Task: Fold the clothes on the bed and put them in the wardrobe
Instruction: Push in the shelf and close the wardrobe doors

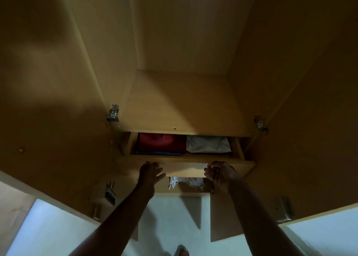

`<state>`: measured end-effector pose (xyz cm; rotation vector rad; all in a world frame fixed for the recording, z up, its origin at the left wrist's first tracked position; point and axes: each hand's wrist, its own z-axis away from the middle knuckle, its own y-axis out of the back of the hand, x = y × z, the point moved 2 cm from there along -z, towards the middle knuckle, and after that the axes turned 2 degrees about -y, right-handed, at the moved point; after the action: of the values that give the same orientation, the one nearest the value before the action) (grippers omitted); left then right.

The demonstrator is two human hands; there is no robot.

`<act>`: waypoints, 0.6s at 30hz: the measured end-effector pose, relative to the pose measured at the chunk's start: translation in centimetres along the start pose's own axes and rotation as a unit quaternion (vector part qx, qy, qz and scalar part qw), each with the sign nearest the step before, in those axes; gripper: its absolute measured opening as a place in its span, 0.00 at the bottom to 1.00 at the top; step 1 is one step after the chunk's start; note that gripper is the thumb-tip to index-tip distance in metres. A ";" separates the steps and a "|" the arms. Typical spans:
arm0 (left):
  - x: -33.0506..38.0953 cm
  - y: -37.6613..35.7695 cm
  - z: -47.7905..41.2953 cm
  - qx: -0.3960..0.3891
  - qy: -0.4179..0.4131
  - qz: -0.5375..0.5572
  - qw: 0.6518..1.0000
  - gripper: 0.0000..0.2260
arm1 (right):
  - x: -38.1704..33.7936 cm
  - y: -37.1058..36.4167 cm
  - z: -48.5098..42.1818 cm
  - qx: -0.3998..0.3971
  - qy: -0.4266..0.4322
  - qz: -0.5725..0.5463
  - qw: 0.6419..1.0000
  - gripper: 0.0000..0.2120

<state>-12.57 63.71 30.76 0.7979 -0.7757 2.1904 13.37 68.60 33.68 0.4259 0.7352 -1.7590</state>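
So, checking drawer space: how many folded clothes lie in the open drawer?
3: red one at left, blue one under it, grey one at right; more may be hidden.

no readable text, labels or signs

Two folded piles [160, 143] side by side in drawer [186, 157] (wardrobe [184, 100]).

The wardrobe drawer [184, 167] holds a folded red garment [161, 142] beside a folded grey garment [208, 144].
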 end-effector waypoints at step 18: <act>6.7 -4.8 -7.7 0.039 -0.050 0.098 0.993 0.08 | -6.4 -4.8 -7.8 0.002 0.038 -0.076 0.996 0.08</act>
<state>-15.32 74.59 32.09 0.9102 -0.8542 2.3823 10.20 79.29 33.17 0.4502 0.8365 -1.8960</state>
